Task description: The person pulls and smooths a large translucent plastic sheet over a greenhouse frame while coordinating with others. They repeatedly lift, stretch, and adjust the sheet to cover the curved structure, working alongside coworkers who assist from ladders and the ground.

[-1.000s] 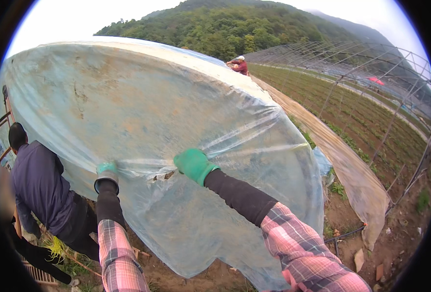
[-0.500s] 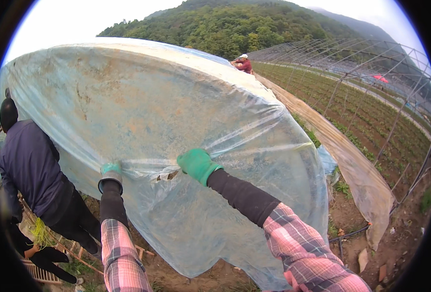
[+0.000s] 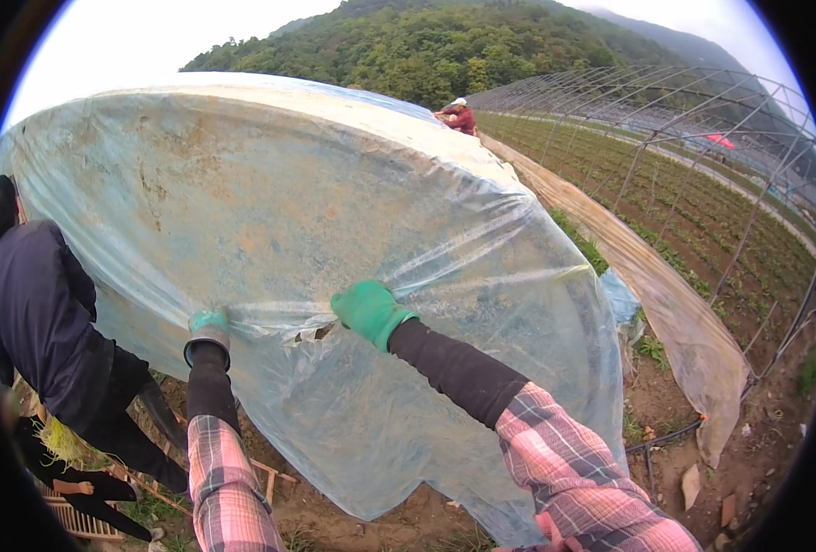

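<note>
Both my hands wear green gloves, and each is closed on a large, dirty, translucent plastic sheet (image 3: 270, 202) draped over the curved end of a greenhouse. My left hand (image 3: 209, 326) grips it left of the middle, the fingers mostly hidden behind the wrist. My right hand (image 3: 371, 311) makes a fist round a bunched fold farther right. Between the hands the film is stretched tight, with small torn holes (image 3: 308, 335) beside my right fist. Taut creases run from that fist up to the sheet's right edge. The loose lower part hangs down below my hands.
A person in a dark jacket (image 3: 40, 304) stands close at left; below, another person's dark-clad limbs (image 3: 86, 501) show near a wooden slatted thing (image 3: 81, 523). A person in red (image 3: 459, 118) is at the far side. Bare hoop frames (image 3: 647, 138) span crop rows at right.
The person in the dark jacket has shifted slightly left and leans toward the sheet. My hands keep their hold, nearly unmoved.
</note>
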A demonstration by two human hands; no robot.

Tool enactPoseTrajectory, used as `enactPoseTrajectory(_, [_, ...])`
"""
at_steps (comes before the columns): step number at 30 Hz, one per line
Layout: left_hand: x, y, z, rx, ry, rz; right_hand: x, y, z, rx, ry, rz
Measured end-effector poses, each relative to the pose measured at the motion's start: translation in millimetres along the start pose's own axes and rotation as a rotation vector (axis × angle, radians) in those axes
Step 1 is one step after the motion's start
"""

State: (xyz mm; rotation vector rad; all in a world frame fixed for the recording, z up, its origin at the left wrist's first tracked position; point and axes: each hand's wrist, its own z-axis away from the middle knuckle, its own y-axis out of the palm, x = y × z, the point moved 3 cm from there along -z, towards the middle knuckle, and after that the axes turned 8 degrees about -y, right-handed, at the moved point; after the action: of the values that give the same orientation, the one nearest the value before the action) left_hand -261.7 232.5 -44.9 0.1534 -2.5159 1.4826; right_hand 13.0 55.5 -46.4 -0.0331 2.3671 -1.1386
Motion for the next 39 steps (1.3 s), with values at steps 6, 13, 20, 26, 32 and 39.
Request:
enactPoseTrajectory(6, [-3.5,-0.3,2.3,-0.028,-0.001,-0.057,-0.1,-3.4,1.3,-0.002,0.001,-0.04])
enactPoseTrajectory(13, [-9.0,-0.5,0.4,-0.04,0.013,-0.141,-0.4,-0.4,1.3,-0.022,0.004,-0.063])
enactPoseTrajectory(20, [-7.9,10.2,-4.7,-0.011,0.15,-0.283,0.6,-3.9,2.8,-0.025,0.012,-0.067])
enactPoseTrajectory(26, [-3.7,6.2,-7.1,0.12,0.111,-0.397,4.0,-0.5,-3.8,-0.033,-0.005,-0.063])
enactPoseTrajectory(32, [-30.6,-5.3,-5.9,0.1,0.104,-0.4,-4.8,4.7,0.4,-0.013,0.014,0.025])
enactPoseTrajectory(39, [-14.3,14.0,-15.5,0.095,0.135,-0.301,0.7,-1.6,-0.2,-0.082,0.001,-0.031])
